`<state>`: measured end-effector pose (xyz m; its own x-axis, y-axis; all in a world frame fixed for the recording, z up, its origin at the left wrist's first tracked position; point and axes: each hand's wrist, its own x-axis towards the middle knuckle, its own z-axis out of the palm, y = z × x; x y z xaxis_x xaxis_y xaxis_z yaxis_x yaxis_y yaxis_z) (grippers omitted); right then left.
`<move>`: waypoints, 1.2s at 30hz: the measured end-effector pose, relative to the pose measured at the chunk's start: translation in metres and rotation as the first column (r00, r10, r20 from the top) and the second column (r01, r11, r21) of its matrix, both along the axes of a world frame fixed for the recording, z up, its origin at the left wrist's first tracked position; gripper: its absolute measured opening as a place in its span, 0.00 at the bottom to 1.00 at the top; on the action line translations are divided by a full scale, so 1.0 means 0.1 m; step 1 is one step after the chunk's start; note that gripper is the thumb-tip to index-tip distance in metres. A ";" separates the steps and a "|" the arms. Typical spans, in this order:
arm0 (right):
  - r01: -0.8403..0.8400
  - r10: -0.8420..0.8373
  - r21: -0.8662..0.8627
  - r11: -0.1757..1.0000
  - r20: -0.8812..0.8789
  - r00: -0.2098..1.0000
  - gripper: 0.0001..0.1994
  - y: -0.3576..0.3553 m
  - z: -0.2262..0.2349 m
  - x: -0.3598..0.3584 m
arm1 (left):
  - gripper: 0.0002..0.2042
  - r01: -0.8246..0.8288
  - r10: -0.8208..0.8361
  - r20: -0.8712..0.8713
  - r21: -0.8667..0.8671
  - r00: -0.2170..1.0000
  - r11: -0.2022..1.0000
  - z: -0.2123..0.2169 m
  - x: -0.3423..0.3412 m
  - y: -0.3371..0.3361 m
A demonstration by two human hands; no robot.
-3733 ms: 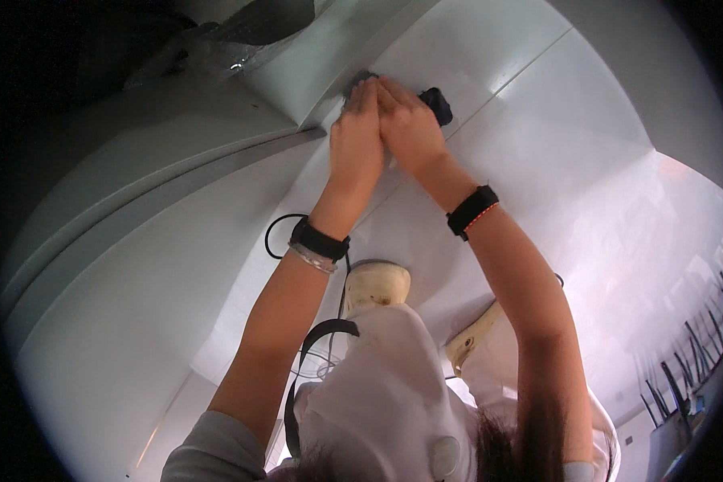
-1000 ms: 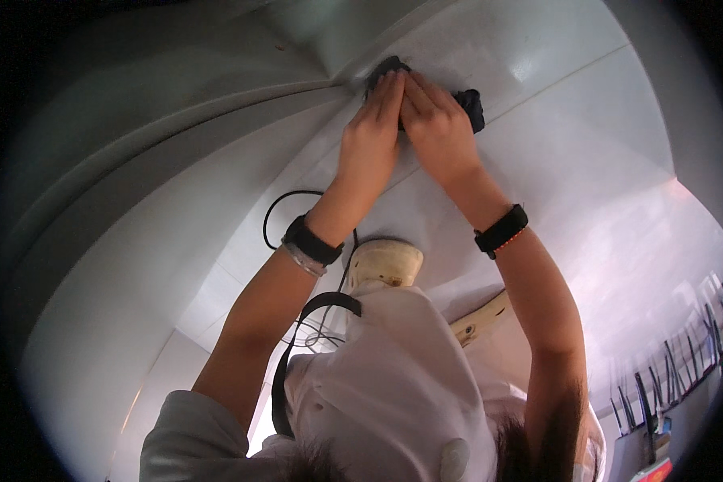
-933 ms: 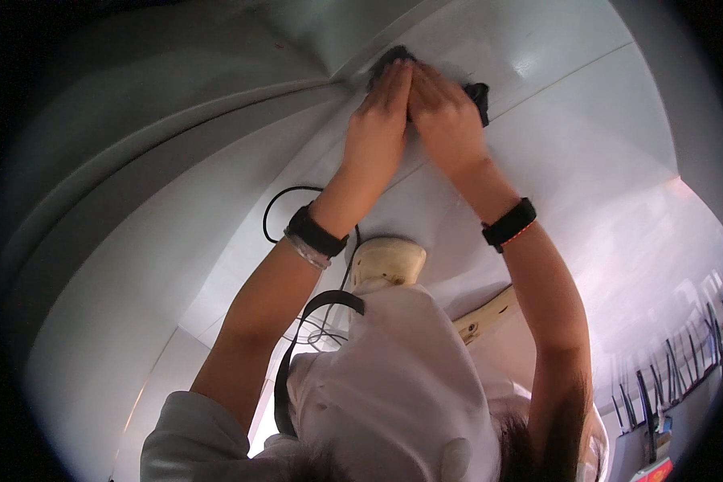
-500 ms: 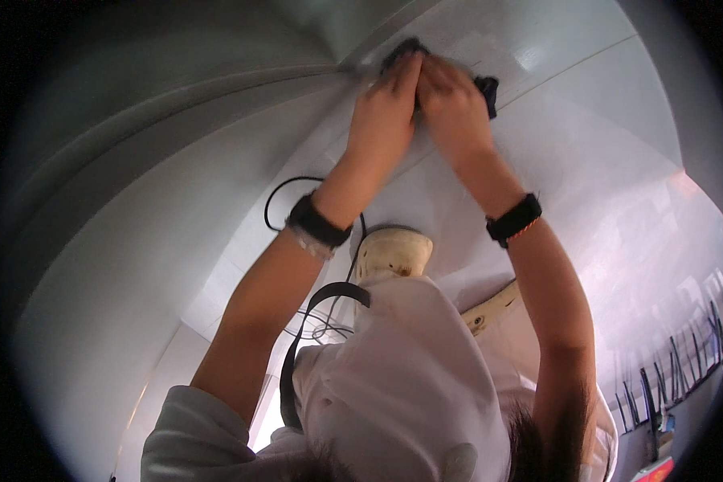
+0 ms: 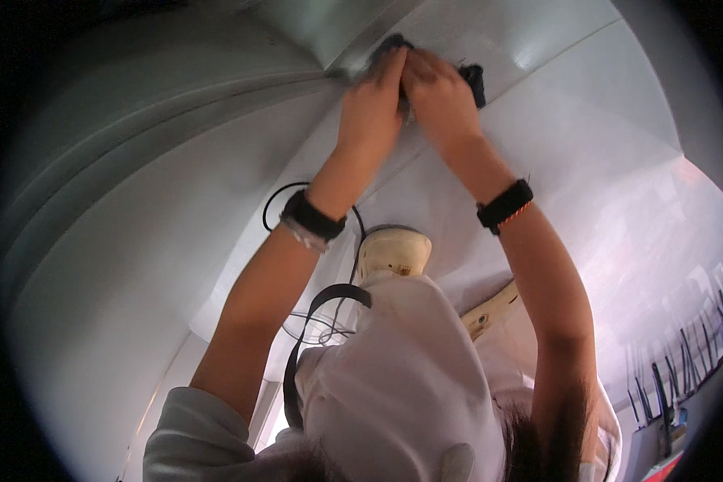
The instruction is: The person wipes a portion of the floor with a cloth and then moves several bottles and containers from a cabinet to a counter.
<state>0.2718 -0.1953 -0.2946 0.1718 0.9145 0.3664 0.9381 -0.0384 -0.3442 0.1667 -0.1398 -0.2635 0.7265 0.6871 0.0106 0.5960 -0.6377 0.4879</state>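
Observation:
Both arms reach forward, and my hands meet over a dark, crumpled cloth (image 5: 475, 85) on the light tiled floor (image 5: 570, 136). My left hand (image 5: 373, 100) presses on the cloth's left part, its fingers closed together. Beside it, touching at the fingertips, my right hand (image 5: 440, 95) is also closed on the cloth. Bits of the cloth stick out beyond the fingers and to the right; the rest lies hidden under the hands. A black band sits on each wrist.
A large grey panel with a ridged edge (image 5: 177, 100) curves along the left, close to my left hand. A black cable (image 5: 277, 194) loops on the floor behind my left wrist. My pale shoes (image 5: 394, 251) are below; thin dark upright rods (image 5: 683, 361) line the right.
My hands and the cloth have shifted slightly to the left and a little farther forward. Both hands remain together on the cloth.

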 end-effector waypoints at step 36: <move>-0.301 0.300 0.015 0.953 -0.165 0.940 0.16 -0.08 0.12 0.27 | 0.23 -0.062 0.062 0.006 0.044 0.998 0.997 0.27 -0.09 -0.20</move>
